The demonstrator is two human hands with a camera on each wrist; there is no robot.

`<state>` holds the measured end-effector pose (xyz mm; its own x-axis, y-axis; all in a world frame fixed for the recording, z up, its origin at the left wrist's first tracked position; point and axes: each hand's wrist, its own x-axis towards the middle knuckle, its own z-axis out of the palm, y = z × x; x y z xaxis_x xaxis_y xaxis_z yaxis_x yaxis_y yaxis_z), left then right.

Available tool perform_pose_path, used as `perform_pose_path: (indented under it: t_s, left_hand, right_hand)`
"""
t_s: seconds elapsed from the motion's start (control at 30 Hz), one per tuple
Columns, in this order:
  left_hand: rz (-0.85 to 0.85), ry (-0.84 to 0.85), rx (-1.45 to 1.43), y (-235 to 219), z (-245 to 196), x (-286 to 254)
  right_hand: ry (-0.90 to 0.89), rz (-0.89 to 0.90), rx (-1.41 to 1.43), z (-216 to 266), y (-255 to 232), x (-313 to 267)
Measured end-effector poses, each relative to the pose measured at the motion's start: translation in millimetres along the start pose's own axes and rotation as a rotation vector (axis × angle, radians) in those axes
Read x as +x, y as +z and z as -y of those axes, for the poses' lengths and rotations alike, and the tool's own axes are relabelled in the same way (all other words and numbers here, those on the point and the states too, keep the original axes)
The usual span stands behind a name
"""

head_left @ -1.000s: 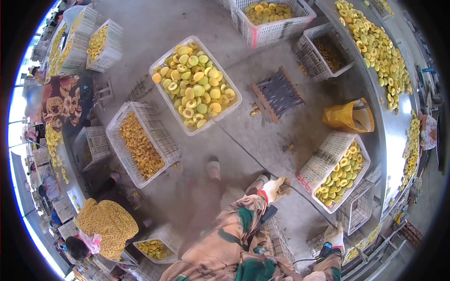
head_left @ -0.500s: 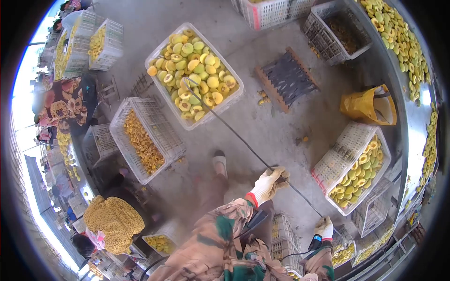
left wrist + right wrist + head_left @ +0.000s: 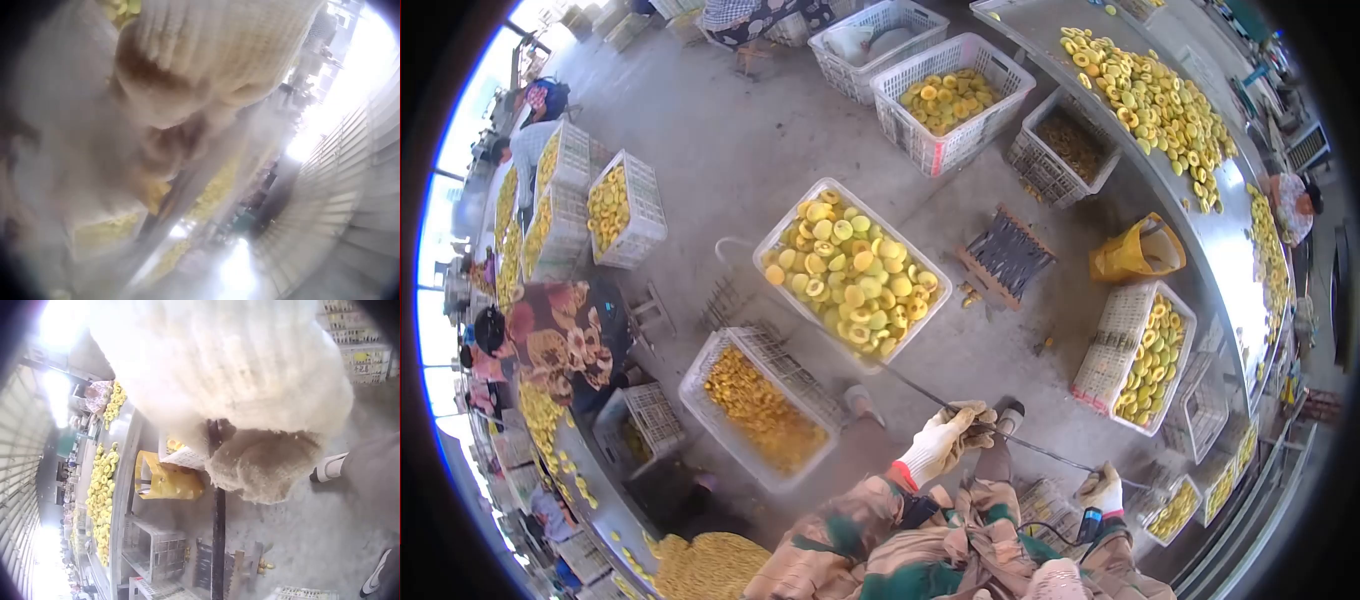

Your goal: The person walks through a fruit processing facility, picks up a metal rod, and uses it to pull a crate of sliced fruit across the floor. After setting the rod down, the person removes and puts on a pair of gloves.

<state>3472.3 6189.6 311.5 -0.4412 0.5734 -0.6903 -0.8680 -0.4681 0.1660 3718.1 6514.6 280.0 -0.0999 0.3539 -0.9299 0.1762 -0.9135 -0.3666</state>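
Both hands wear pale knit gloves and grip a long, thin dark metal rod (image 3: 1040,450). My left hand (image 3: 945,440) curls round it in front of my body; in the left wrist view this glove (image 3: 212,56) is blurred. Farther back along the rod, to the right, my right hand (image 3: 1103,490) holds it. In the right wrist view the rod (image 3: 217,544) emerges below the curled fingers. Forward of me, the rod runs across a white crate (image 3: 940,300) full of halved yellow-green fruit (image 3: 860,270). Its pale hooked end (image 3: 725,243) shows beyond the crate's left side.
A crate of orange-brown pieces (image 3: 755,400) stands left of my feet. At right are a low woven stool (image 3: 1007,255), a yellow bag (image 3: 1135,252) and a tilted crate of fruit (image 3: 1145,365). A metal table (image 3: 1140,180) bears more fruit. Other people work at the left.
The head view has tilted upward. The rod's hooked end, over the fruit half a second ago, now reaches past the crate's left side. Both hands keep their grip.
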Motion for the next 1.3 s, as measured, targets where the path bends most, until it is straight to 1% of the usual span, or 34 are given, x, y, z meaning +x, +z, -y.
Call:
perform_pose_path:
  t_s: [0.03,0.07,0.1,0.13,0.17,0.2,0.23,0.27,0.3,0.33,0.43,0.53,0.57,0.6,0.63,0.73,0.77,0.83,0.87,0.9,0.97,1.0,1.07,1.13,1.3]
  left_hand:
    - [-0.017,-0.012,0.021,-5,-20,-19]
    - [-0.034,-0.015,0.040,-9,-41,-37]
    - [-0.055,-0.014,0.060,-13,-60,-53]
    - [-0.061,0.029,0.049,-21,-77,-67]
    - [-0.144,0.014,0.103,-20,-101,-80]
    - [-0.127,0.088,0.083,-25,-118,-90]
    - [-0.107,0.169,0.062,-28,-136,-97]
    - [-0.136,0.212,0.052,-31,-154,-104]
    - [-0.171,0.249,0.035,-26,-172,-114]
    - [-0.225,0.338,0.052,-32,-184,-114]
    - [-0.165,0.427,0.049,-56,-226,-115]
    - [-0.168,0.455,0.145,-68,-279,-122]
    - [-0.112,0.505,0.122,-68,-295,-130]
    - [-0.116,0.539,0.251,-71,-314,-133]
    - [-0.112,0.575,0.383,-77,-337,-131]
    - [-0.128,0.386,0.188,-109,-417,-121]
    - [-0.124,0.347,0.200,-112,-447,-113]
    - [-0.160,0.275,0.204,-117,-497,-115]
    - [-0.194,0.274,0.220,-120,-521,-114]
    - [-0.186,0.247,0.241,-126,-545,-115]
    - [-0.169,0.200,0.275,-141,-588,-115]
    - [-0.203,0.201,0.313,-139,-604,-116]
    - [-0.190,0.181,0.313,-144,-630,-110]
    - [-0.171,0.177,0.302,-151,-649,-104]
    - [-0.111,0.135,0.221,-169,-674,-96]
  right_hand:
    - [-0.034,-0.045,-0.005,-13,10,-6]
    - [0.014,0.069,-0.031,-24,14,-11]
    - [0.019,0.039,-0.030,-38,41,-31]
    - [0.029,0.006,-0.030,-52,79,-57]
    - [0.041,-0.024,-0.033,-64,103,-75]
    - [0.126,0.041,-0.035,-72,116,-82]
    - [0.150,0.090,-0.047,-80,135,-84]
    - [0.176,0.135,-0.063,-86,151,-86]
    - [0.206,0.172,-0.084,-92,168,-92]
    - [0.180,0.192,-0.123,-98,189,-96]
    - [0.175,0.352,-0.153,-111,237,-85]
    - [0.137,0.320,-0.159,-129,297,-105]
    - [0.103,0.366,-0.186,-136,318,-114]
    - [0.140,0.405,-0.120,-146,338,-121]
    - [0.218,0.420,-0.085,-154,358,-126]
    - [0.180,0.332,0.019,-197,422,-139]
    - [0.176,0.308,0.051,-208,450,-147]
    - [0.183,0.245,0.084,-241,481,-162]
    - [0.177,0.220,0.091,-257,498,-161]
    - [0.179,0.193,0.091,-271,511,-165]
    - [0.191,0.167,0.083,-288,547,-193]
    - [0.196,0.167,0.098,-296,561,-204]
    - [0.208,0.177,0.106,-315,574,-211]
    - [0.235,0.147,0.113,-328,586,-211]
    - [0.216,0.069,0.145,-344,611,-224]
